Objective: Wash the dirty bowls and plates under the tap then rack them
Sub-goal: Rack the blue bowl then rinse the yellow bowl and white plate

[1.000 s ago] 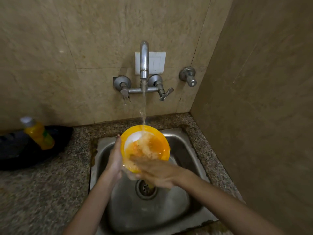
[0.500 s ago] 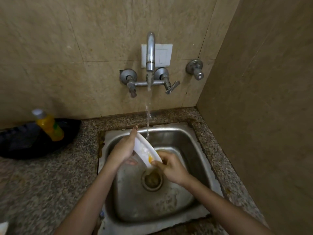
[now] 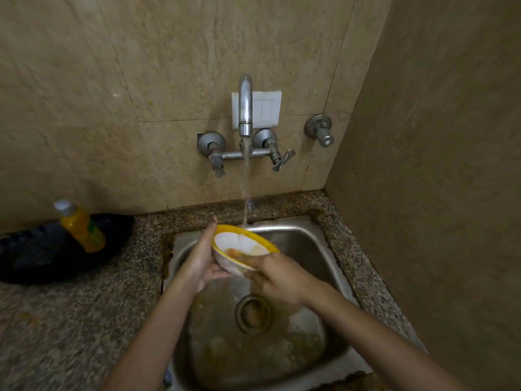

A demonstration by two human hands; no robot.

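Observation:
Over the steel sink (image 3: 320,251) I hold a bowl (image 3: 239,240) with a yellow rim and a white inside, tilted toward me. Orange food residue sticks to its lower inside. My left hand (image 3: 200,262) cups it from the left and underneath, fingers curled below it. My right hand (image 3: 282,277) takes the near rim, fingers reaching inside over the residue and the thumb under the edge. Water from the wall tap (image 3: 245,108) falls onto the bowl's far rim.
A yellow bottle with a white cap (image 3: 81,227) stands on a black pan-like object (image 3: 39,261) on the speckled granite counter (image 3: 70,320) to the left. A tiled wall closes the right side. The drain (image 3: 253,313) lies below my hands, with murky water around it.
The bowl went from facing me under the stream to edge-on, and now tilts toward me with its white inside showing. My right hand shifted from its face to its near rim.

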